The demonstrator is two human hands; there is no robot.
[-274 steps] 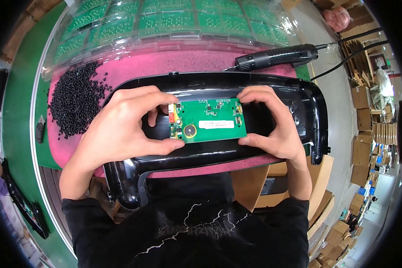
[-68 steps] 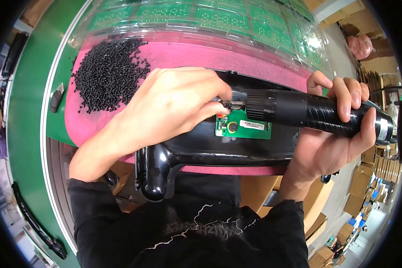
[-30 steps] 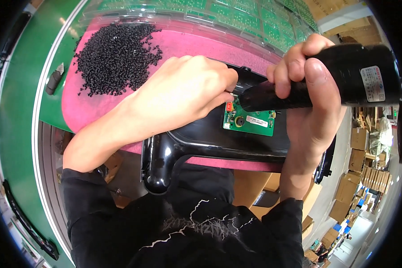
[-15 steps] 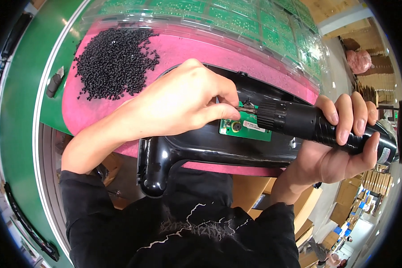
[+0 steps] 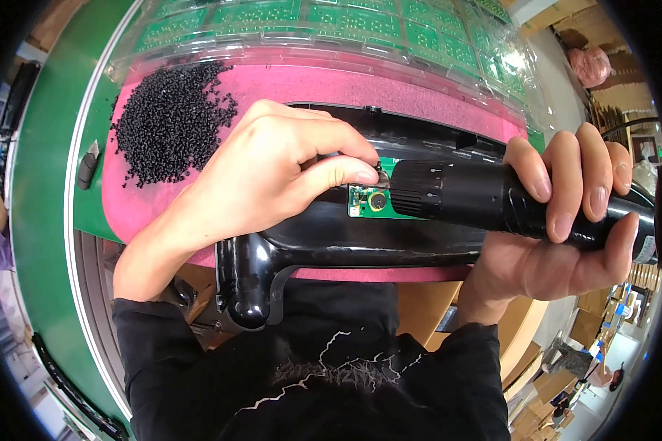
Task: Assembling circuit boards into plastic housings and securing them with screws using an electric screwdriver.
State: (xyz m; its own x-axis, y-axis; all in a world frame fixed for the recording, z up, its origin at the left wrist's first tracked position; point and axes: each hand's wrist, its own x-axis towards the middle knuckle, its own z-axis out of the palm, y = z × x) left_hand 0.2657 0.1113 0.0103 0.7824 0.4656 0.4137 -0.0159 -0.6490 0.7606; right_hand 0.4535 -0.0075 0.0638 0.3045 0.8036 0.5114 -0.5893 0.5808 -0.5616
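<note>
My right hand [image 5: 574, 195] is wrapped round a black electric screwdriver [image 5: 463, 192], held nearly level with its nose toward the left. In front of that nose, my left hand [image 5: 272, 158] pinches thumb and forefinger together beside the short metal bit [image 5: 383, 180]. Something small and dark shows at those fingertips, too small to make out. Below them a green circuit board [image 5: 360, 204] with a round coil lies inside a glossy black plastic housing [image 5: 331, 246]. The screwdriver hides the board's right part.
A heap of small black screws [image 5: 171, 121] lies on the pink mat [image 5: 272, 81] at the left. Behind stand clear plastic trays [image 5: 287, 44] of green circuit boards. A dark, stubby object [image 5: 88, 167] rests on the green table [image 5: 48, 184] at far left.
The screwdriver's nose has come closer to my left fingertips and covers more of the board. The whole view has shifted slightly; my left hand still pinches.
</note>
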